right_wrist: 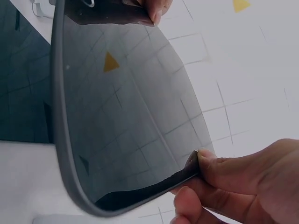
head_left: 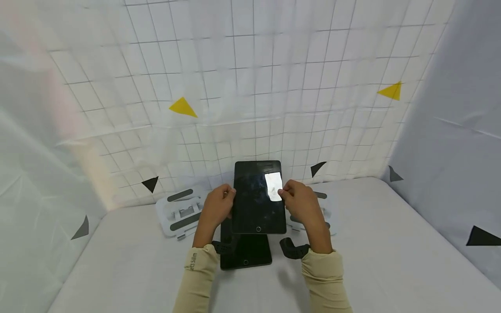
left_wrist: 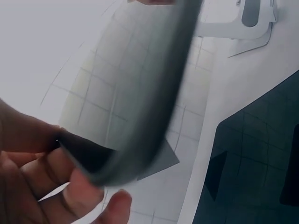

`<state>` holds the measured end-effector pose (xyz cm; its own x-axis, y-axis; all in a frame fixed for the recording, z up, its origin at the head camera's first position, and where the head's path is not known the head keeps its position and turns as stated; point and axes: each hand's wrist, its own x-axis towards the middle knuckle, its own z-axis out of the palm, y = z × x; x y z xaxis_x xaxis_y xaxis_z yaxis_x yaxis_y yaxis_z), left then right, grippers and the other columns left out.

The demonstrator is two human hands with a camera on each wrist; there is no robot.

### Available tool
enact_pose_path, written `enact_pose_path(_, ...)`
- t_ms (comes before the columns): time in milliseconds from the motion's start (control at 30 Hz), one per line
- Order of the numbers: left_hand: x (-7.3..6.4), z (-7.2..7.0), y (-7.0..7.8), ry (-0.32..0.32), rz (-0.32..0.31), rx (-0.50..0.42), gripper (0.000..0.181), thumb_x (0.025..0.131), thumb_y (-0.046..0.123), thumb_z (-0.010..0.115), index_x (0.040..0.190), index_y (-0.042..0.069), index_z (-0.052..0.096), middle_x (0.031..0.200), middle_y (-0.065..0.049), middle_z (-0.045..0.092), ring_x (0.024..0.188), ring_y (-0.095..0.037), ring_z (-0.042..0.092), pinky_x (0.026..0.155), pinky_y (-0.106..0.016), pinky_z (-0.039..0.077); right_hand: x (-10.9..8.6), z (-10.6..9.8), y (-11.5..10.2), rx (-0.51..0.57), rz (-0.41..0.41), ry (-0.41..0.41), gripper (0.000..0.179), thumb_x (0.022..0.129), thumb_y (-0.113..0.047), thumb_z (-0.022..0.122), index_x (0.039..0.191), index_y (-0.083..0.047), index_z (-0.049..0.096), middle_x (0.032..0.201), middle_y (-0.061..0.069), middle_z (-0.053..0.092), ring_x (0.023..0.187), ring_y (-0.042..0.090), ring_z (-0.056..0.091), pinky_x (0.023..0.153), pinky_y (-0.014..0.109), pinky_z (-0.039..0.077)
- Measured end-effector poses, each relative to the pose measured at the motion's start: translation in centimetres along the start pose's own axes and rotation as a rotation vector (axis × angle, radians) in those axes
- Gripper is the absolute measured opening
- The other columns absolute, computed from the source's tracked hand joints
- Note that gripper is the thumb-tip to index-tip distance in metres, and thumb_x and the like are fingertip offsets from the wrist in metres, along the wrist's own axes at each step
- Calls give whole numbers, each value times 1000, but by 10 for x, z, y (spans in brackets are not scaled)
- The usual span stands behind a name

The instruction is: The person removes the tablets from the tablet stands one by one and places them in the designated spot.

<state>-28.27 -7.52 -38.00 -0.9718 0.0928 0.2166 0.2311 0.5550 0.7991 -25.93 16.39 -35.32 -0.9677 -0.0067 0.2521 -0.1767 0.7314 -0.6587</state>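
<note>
Both hands hold up a black tablet [head_left: 256,200] by its two long sides, its dark glossy screen facing the head camera. My left hand [head_left: 217,203] pinches the left edge, thumb on the front and fingers behind. On the opposite edge, my right hand [head_left: 303,202] pinches in the same way, which the right wrist view shows close up. Below the raised tablet, a second black tablet [head_left: 246,253] lies on the table, its upper part hidden. White reflections of the wall cross the held screen [right_wrist: 135,107] in the right wrist view.
A light grey folding stand [head_left: 176,213] with dark pads lies at the back left. Another such stand [head_left: 330,213] is partly hidden behind my right hand. A white gridded sheet [head_left: 242,87] hangs behind the white table [head_left: 375,261], with yellow and black markers on it.
</note>
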Motion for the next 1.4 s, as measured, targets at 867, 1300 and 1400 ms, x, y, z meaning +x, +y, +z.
enact_pose_path(867,0,-14,3,-31,17,17,28,112,21,52,95,5,68,57,-9,58,59,-40,65,51,-37,43,-4,-2,-7,21,-50,-25,17,105,-14,65,98,1,69,69,3,62,60,20,56,57,36,43)
enact_pose_path(1300,-2,-13,-1,-61,46,22,28,112,21,51,95,6,68,56,-8,56,61,-42,64,50,-36,40,-3,-2,-2,13,-44,-58,19,106,-15,62,97,0,68,70,5,65,62,18,60,57,36,46)
enact_pose_path(1400,-4,-11,-4,-84,32,17,27,112,22,51,104,3,69,56,-8,56,62,-42,64,50,-36,41,-4,-1,2,17,-48,-65,18,106,-14,63,98,1,68,70,4,65,63,18,61,58,36,47)
